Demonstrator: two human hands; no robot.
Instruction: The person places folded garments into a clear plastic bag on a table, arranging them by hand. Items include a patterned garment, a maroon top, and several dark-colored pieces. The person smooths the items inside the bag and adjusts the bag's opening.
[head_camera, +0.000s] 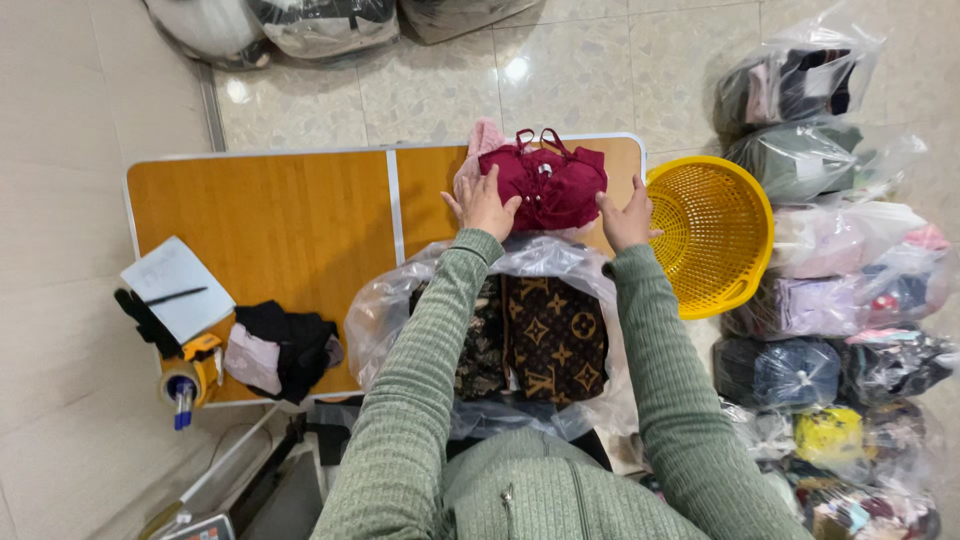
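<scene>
A dark red bra (548, 186) lies on the far part of the wooden folding table (300, 220), on top of a pink garment (478, 150). My left hand (482, 205) rests with spread fingers on the bra's left side. My right hand (628, 213) touches its right edge, fingers apart. Both arms wear green ribbed sleeves. Under my forearms lies an open clear plastic bag (390, 300) holding brown patterned garments (553, 337).
A yellow plastic basket (712, 233) stands at the table's right end. Several bagged clothing bundles (820, 250) pile on the floor to the right. At the left lie a notepad with pen (177, 287), black and pink cloth (280, 350) and a tape dispenser (190, 378).
</scene>
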